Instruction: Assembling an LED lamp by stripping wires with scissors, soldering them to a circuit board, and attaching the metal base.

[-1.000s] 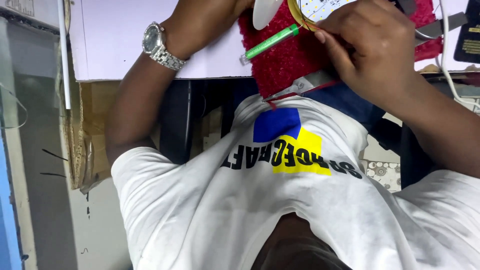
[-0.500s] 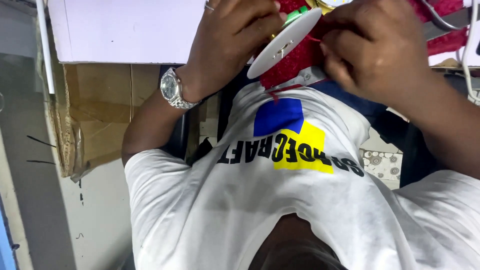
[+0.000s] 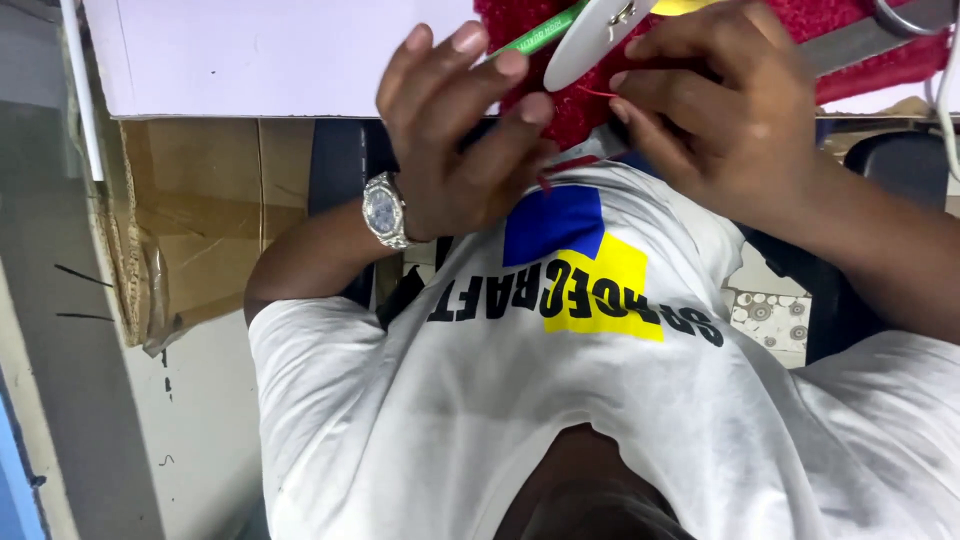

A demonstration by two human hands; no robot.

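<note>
I've got both hands on the red fabric (image 3: 560, 110): left hand (image 3: 460, 130) pinches its edge, right hand (image 3: 720, 110) at 3 o'clock grips the thread (image 3: 592, 92). Judging mid-stitch; next needs steady tension.

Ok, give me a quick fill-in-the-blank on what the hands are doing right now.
Both hands work on a piece of ____ knitted fabric. A wristwatch sits on the ____ wrist. The pencil above the left hand is ____. The right hand lies just below a ____ disc.

Missing words: red; left; green; white
</note>
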